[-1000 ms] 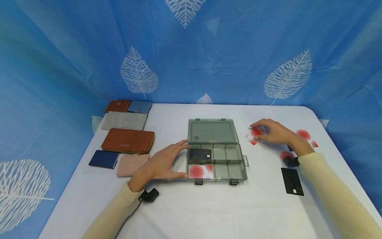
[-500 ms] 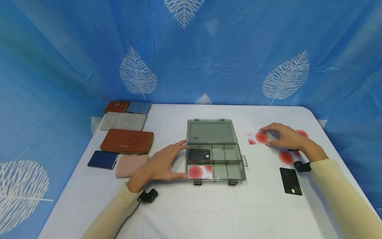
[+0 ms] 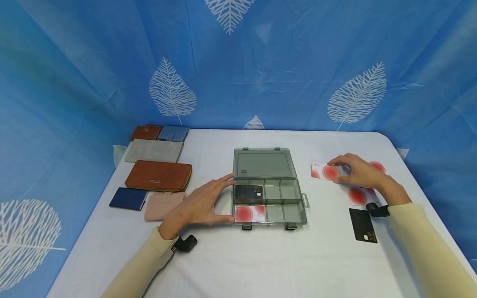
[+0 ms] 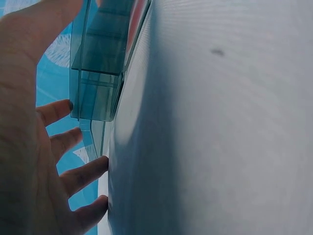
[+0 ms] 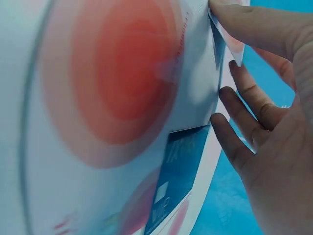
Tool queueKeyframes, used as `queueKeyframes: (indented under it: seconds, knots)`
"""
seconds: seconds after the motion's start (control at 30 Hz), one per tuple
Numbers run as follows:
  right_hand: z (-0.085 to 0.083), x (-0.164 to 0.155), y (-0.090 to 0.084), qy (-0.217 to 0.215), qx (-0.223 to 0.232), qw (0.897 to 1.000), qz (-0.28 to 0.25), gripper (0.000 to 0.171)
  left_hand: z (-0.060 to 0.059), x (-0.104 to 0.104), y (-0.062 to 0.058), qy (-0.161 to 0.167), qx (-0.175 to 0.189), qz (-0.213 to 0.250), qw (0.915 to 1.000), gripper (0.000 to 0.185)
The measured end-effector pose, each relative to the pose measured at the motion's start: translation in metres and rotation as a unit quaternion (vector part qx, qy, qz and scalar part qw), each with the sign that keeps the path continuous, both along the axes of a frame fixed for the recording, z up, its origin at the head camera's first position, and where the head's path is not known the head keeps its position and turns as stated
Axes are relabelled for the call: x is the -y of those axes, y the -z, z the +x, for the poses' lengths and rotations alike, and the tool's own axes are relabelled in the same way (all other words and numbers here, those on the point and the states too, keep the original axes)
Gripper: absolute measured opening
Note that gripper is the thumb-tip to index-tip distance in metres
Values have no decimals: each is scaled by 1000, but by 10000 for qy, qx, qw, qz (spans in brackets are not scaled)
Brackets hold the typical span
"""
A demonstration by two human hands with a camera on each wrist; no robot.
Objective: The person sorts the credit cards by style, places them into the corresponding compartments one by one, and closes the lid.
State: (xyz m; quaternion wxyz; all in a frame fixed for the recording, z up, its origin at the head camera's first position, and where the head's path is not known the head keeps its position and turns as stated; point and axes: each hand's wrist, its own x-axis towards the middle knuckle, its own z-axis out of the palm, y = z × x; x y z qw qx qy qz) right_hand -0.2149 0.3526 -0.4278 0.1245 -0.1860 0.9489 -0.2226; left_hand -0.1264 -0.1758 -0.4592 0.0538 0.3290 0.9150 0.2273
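A smoky clear compartment box (image 3: 294,211) lies open in the middle of the white table, its lid (image 3: 263,164) flat behind it. A black VIP card (image 3: 249,193) and a white card with a red dot (image 3: 249,214) sit in its left compartments. My left hand (image 3: 225,198) is open against the box's left end, thumb at the front corner; the box corner (image 4: 98,73) shows by those fingers. To the right, my right hand (image 3: 337,170) pinches a red-dot card (image 3: 323,171) by its edge, thumb on top (image 5: 239,24).
More red-dot cards (image 3: 357,196) (image 3: 377,166) and a black VIP card (image 3: 363,225) lie near the right hand. Several wallets sit at the left: brown (image 3: 159,176), grey (image 3: 153,151), navy (image 3: 128,198), pink (image 3: 164,205). Blue leaf-print cloth surrounds the table.
My right hand has drawn the red-dot card a little to the right and lowered it nearly flat. The left hand and the box have stayed put.
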Motion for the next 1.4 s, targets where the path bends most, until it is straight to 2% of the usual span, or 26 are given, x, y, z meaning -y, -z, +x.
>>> queueKeyframes:
  seconds: [0.13, 0.33, 0.73, 1.07, 1.23, 1.4]
  knots:
    - [4, -2, 2, 155, -70, 9998, -75, 58, 0, 0, 0, 24, -47, -13, 10000, 111]
    - [15, 6, -1, 683, -306, 9971, -169, 42, 1, -2, 1, 1, -102, -53, 9999, 112]
    - [29, 46, -14, 1129, -1084, 9830, -958, 29, 2, -3, -3, 12, -192, -32, 9998, 110]
    - [41, 80, -21, 953, -1328, 9781, -1289, 25, 1, -4, -2, -14, -116, -32, 9999, 110]
    - [49, 102, -23, 647, -1486, 9754, -1495, 24, 1, -3, -1, -31, -94, -39, 9999, 110]
    - [56, 123, -23, 332, -1409, 9752, -1673, 23, 0, -3, -3, -28, -93, -21, 10000, 111]
